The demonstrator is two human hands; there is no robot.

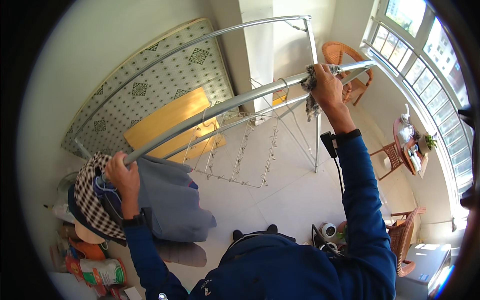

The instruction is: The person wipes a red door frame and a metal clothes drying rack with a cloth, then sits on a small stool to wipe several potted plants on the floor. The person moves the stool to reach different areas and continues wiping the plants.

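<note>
A metal drying rack's thick upper rail (225, 103) runs slantwise before me. Near its right end, my right hand (327, 87) presses a fluffy grey cloth (310, 80) around the rail, and part of the cloth hangs below. At the lower left, my left hand (123, 174) grips the same rail beside the hung clothes. Those are a grey garment (168, 202) and a black-and-white checked cloth (90, 187). Between my hands, a wire hanger frame with many clips (240, 150) hangs from the rail.
A patterned mattress (150, 82) leans on the wall behind a yellow board (172, 123). Wicker chairs (339, 50) and a small round table (401, 138) with a potted plant stand by the window. Packed bags (101, 272) lie at lower left, pots (328, 230) near my feet.
</note>
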